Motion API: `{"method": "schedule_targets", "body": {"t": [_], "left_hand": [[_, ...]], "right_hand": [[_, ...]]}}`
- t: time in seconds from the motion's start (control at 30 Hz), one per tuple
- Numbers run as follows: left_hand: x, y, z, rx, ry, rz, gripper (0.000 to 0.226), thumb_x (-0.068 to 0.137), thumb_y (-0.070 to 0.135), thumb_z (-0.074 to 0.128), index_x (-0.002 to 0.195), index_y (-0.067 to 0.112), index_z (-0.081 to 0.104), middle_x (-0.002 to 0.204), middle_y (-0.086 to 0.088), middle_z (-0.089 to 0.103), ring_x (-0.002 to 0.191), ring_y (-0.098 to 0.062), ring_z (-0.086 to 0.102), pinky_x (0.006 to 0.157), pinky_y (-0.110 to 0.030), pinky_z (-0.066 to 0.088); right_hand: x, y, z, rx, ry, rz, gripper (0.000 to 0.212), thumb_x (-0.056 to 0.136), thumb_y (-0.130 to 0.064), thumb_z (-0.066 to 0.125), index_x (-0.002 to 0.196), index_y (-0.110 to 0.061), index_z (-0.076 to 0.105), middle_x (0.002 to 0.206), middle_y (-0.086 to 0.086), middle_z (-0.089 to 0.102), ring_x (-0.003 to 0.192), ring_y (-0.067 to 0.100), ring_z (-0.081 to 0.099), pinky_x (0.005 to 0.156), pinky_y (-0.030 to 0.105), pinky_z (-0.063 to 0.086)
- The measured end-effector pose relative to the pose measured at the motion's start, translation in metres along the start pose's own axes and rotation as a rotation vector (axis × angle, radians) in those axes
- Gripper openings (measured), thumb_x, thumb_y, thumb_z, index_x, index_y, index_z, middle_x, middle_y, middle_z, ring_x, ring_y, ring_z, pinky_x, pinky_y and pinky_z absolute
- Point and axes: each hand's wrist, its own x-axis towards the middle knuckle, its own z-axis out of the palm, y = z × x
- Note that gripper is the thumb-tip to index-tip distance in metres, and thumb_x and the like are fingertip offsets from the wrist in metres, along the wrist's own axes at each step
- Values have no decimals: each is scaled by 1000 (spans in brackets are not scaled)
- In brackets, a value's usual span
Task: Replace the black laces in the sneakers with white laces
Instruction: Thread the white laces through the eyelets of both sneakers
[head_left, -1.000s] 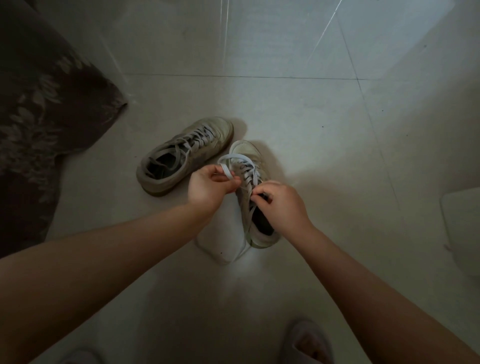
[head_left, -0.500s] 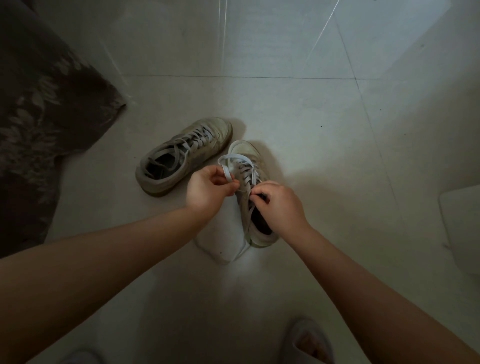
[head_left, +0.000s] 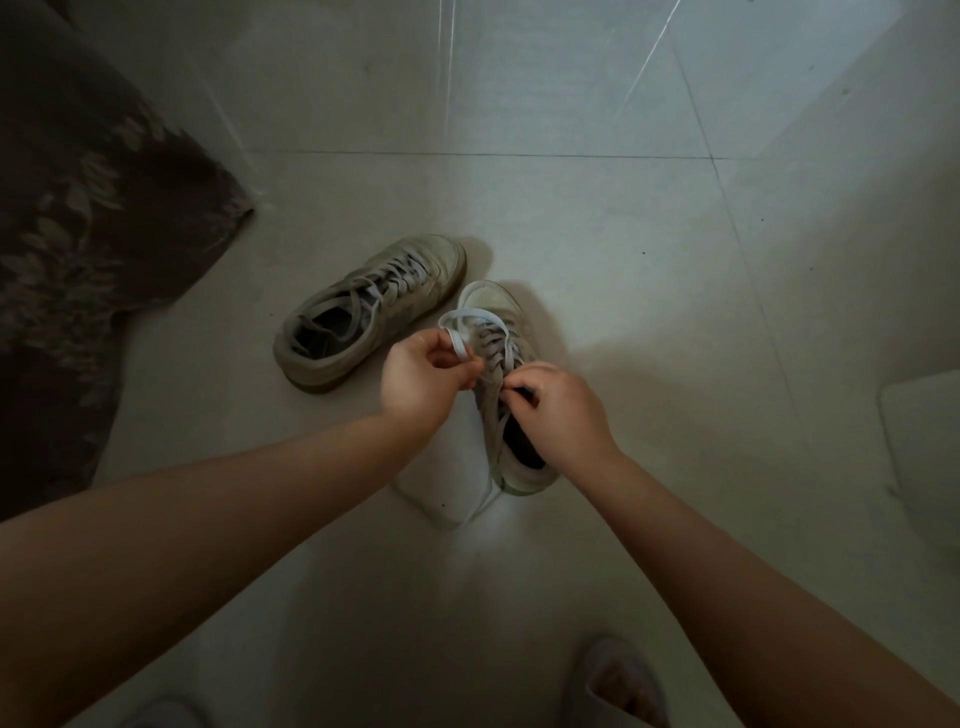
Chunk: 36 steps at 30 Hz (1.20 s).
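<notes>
Far left of the frame, a dark patterned cloth (head_left: 78, 249) lies on the tiled floor (head_left: 597, 218). Next over, left of centre, one sneaker (head_left: 363, 317) sits on its sole, laced, toe pointing to the upper right. At centre, the left hand (head_left: 423, 382) pinches a white lace (head_left: 462, 345) between thumb and forefinger, and the lace loops up from those fingers and arches over the toe end of the second sneaker (head_left: 511, 395). That shoe lies just beside the first, toe toward the top of the frame. The right hand (head_left: 558, 410) hovers over its eyelets, fingertips (head_left: 511, 387) curled tight together on the lacing; exactly which strand they clamp cannot be told. More white lace trails on the floor below the heel. Bottom right, a slippered foot (head_left: 618, 680).
</notes>
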Motion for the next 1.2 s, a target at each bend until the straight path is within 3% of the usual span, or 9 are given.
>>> {"method": "schedule_targets", "body": {"t": [0.17, 0.37, 0.57, 0.63, 0.73, 0.83, 0.97, 1.07, 1.2], "left_hand": [[0, -9, 0, 307, -9, 222, 8, 78, 6, 72, 80, 9, 66, 78, -4, 71, 72, -12, 65, 73, -24, 53], [0, -4, 11, 82, -42, 27, 10, 78, -2, 70, 80, 2, 61, 75, -10, 67, 66, -13, 63, 69, -26, 55], [-1, -16, 14, 91, -56, -16, 26, 71, 22, 82, 86, 11, 64, 76, -1, 64, 71, -9, 61, 70, -23, 52], [-1, -17, 15, 118, -73, 20, 23, 74, 20, 80, 86, 10, 63, 73, 2, 62, 67, -3, 58, 65, -16, 49], [2, -17, 13, 203, -81, 101, 18, 79, 17, 75, 85, 4, 65, 67, 6, 59, 56, 5, 54, 54, -6, 40], [3, -19, 10, 172, -100, 83, 17, 82, 19, 73, 89, 6, 64, 72, 0, 61, 64, -5, 56, 60, -15, 46], [4, -17, 11, 203, -137, 105, 15, 83, 18, 71, 90, 8, 63, 75, -2, 63, 65, -7, 58, 64, -18, 49], [7, -11, 10, 326, -151, 180, 15, 83, 19, 70, 95, 11, 63, 79, -4, 65, 71, -15, 60, 69, -26, 50], [14, -11, 0, 519, -170, 433, 12, 86, 17, 65, 97, 14, 61, 85, 0, 61, 75, -14, 59, 71, -35, 52]], "right_hand": [[0, 0, 1, -12, -13, -3, 16, 89, -23, 60, 99, -21, 73, 105, -5, 67, 96, 14, 60, 76, 28, 47], [1, 1, 3, 15, -4, -3, 14, 88, -21, 61, 96, -20, 72, 101, -4, 66, 92, 16, 60, 74, 31, 47], [0, 1, 6, 61, 38, -24, 7, 88, -11, 57, 86, -7, 62, 86, 2, 55, 75, 14, 47, 62, 26, 29], [-3, 3, 7, 143, 41, -16, 6, 89, -10, 56, 84, -7, 59, 86, 0, 56, 77, 15, 52, 66, 27, 37], [-12, 7, -1, 496, 70, 147, 10, 92, -8, 56, 83, -11, 56, 92, 3, 65, 87, 18, 66, 76, 36, 56], [-16, 7, -18, 1225, 136, 358, 17, 99, -3, 42, 84, -4, 50, 98, 11, 70, 98, 21, 68, 90, 32, 54], [-16, 5, -29, 1751, 113, 569, 32, 104, -10, 26, 75, -9, 41, 53, 1, 54, 53, 13, 60, 77, 33, 54], [-13, 7, -29, 1209, 88, 526, 29, 103, -14, 32, 75, -14, 40, 50, -5, 37, 43, 10, 34, 48, 22, 39], [-25, 30, -44, -91, -177, 154, 21, 92, -40, 54, 88, -19, 56, 75, -8, 53, 71, 13, 50, 65, 27, 39]]}}
